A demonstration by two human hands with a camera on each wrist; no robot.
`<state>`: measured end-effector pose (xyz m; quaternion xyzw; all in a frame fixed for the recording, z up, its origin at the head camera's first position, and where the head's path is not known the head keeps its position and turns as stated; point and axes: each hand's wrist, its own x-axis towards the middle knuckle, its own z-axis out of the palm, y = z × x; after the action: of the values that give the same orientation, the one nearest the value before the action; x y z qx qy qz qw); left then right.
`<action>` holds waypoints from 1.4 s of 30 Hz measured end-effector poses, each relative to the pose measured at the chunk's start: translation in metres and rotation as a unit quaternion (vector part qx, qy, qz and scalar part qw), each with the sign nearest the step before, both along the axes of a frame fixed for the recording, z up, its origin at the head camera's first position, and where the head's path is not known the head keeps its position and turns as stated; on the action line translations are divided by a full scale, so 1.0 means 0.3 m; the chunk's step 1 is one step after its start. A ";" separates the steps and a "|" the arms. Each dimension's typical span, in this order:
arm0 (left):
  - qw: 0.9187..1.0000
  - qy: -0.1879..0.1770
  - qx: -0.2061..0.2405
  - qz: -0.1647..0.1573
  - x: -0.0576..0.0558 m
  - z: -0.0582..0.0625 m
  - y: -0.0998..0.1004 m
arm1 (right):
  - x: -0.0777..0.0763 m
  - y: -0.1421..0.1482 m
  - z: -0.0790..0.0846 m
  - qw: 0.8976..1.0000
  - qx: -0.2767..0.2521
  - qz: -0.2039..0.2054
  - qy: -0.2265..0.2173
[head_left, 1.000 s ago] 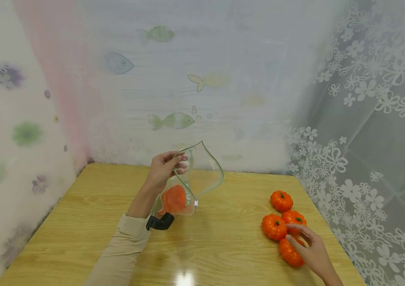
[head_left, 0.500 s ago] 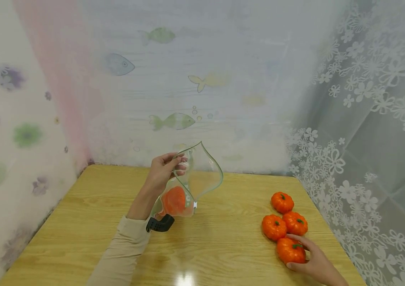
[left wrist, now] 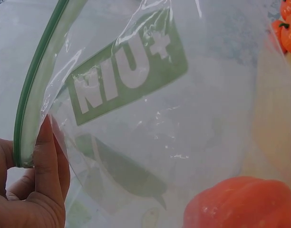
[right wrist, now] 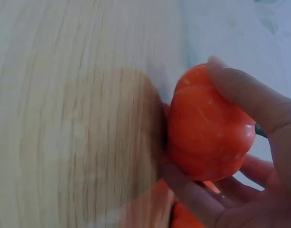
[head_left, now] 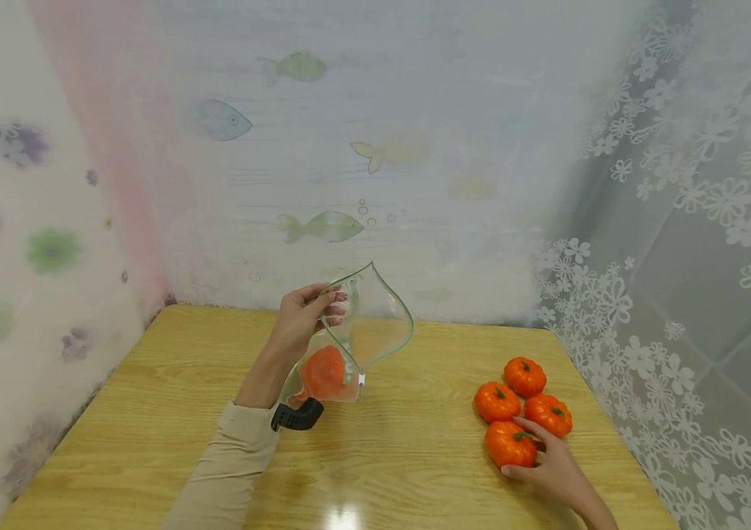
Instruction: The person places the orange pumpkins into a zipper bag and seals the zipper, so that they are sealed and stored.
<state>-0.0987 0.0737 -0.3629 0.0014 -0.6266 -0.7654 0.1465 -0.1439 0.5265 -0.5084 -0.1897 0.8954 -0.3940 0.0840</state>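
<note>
My left hand (head_left: 300, 315) pinches the rim of a clear zip bag (head_left: 382, 313) with a green edge. Its mouth gapes toward the right. Inside, low down, lies an orange toy pumpkin (head_left: 324, 372), seen through the plastic. In the left wrist view the bag's front carries a green printed label (left wrist: 129, 66). At the right of the table my right hand (head_left: 556, 471) grips another orange pumpkin (head_left: 506, 444), thumb on the near side and fingers on the far side. The right wrist view shows this pumpkin (right wrist: 209, 126) between thumb and fingers, close to the wooden surface.
Three more pumpkins stand close behind the gripped one: a left one (head_left: 497, 402), a rear one (head_left: 525, 376) and a right one (head_left: 549, 414). The wooden table (head_left: 415, 456) meets a fish-patterned sheet (head_left: 468, 243) at the back and flowered sheets at both sides.
My right hand has come down around the nearest pumpkin and shifted it left. The left pumpkin of the group has moved slightly back and left. My left hand and the bag have barely moved.
</note>
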 end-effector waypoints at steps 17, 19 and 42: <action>1.000 -0.010 0.013 0.004 0.030 -0.005 0.040 | 0.000 -0.067 -0.017 0.996 -0.077 0.032 -0.041; 1.000 -0.009 0.014 0.005 0.029 -0.006 0.039 | -0.001 -0.082 -0.019 0.996 -0.077 0.025 -0.033; 1.000 -0.011 0.019 -0.007 0.002 -0.007 0.020 | 0.030 -0.221 0.010 0.966 -0.247 -0.002 -0.077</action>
<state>-0.0983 0.0797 -0.3650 0.0086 -0.6137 -0.7780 0.1341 -0.1349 0.4603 -0.5054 -0.1715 0.7615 -0.6167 0.1021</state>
